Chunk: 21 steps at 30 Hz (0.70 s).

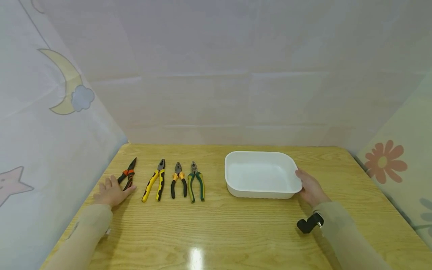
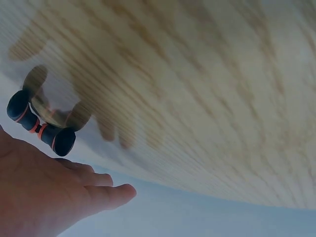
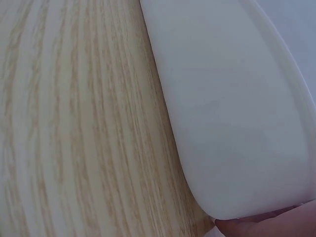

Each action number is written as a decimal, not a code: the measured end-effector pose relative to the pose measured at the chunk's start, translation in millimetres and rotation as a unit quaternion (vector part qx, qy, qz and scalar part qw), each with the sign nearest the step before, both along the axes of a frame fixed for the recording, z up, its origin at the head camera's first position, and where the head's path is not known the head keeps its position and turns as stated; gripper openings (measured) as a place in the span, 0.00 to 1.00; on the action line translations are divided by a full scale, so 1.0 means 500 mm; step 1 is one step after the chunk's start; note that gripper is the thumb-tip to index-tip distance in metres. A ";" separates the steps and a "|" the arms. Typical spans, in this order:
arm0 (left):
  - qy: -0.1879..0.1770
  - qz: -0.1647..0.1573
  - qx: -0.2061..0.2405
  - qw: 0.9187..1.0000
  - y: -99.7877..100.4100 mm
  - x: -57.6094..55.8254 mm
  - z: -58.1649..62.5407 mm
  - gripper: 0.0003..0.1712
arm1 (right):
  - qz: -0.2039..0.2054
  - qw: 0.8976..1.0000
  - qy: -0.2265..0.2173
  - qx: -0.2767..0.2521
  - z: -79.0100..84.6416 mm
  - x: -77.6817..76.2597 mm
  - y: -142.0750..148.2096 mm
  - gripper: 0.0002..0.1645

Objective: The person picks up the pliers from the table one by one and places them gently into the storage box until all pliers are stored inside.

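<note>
My left hand (image 1: 112,192) is at the left edge of the table with its fingers spread, beside long-nose pliers (image 1: 129,173) with black and orange handles. In the left wrist view the fingers look straight, and the handle ends (image 2: 58,139) stand just past the hand. To their right lie yellow-and-black pliers (image 1: 159,176), smaller pliers (image 1: 174,183) with orange and black handles, and green-and-yellow pliers (image 1: 191,182). My right hand (image 1: 311,188) grips the right end of a white plastic basin (image 1: 263,195); in the right wrist view, fingertips (image 3: 266,226) touch its lower corner.
The wooden table (image 1: 216,228) has a pale cloth wall (image 1: 216,108) behind it. Printed cloth also stands along its left and right sides. A black device (image 1: 309,223) is strapped to my right wrist.
</note>
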<state>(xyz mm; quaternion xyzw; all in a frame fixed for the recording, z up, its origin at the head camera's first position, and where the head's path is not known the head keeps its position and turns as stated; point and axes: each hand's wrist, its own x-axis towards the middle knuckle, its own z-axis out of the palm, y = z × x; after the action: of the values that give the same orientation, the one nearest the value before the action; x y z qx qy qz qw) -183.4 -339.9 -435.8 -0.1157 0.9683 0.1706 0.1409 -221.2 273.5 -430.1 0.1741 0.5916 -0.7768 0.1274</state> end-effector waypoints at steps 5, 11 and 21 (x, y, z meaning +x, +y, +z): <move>-0.002 0.001 0.006 1.000 0.002 -0.001 0.002 0.65 | 0.003 1.000 0.003 0.003 0.001 0.002 -0.001 0.38; 0.000 0.008 0.007 1.000 0.002 -0.004 -0.002 0.64 | -0.004 1.000 -0.003 0.006 0.002 0.001 -0.002 0.38; 0.008 0.023 0.002 1.000 0.010 -0.009 -0.002 0.60 | -0.005 1.000 0.000 0.007 -0.001 0.001 -0.002 0.38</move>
<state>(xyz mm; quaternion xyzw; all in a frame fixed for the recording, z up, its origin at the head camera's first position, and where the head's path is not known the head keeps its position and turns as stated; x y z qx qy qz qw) -187.7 -334.9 -436.8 -0.1365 0.9661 0.1766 0.1297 -220.8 272.5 -430.9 0.1781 0.5963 -0.7731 0.1227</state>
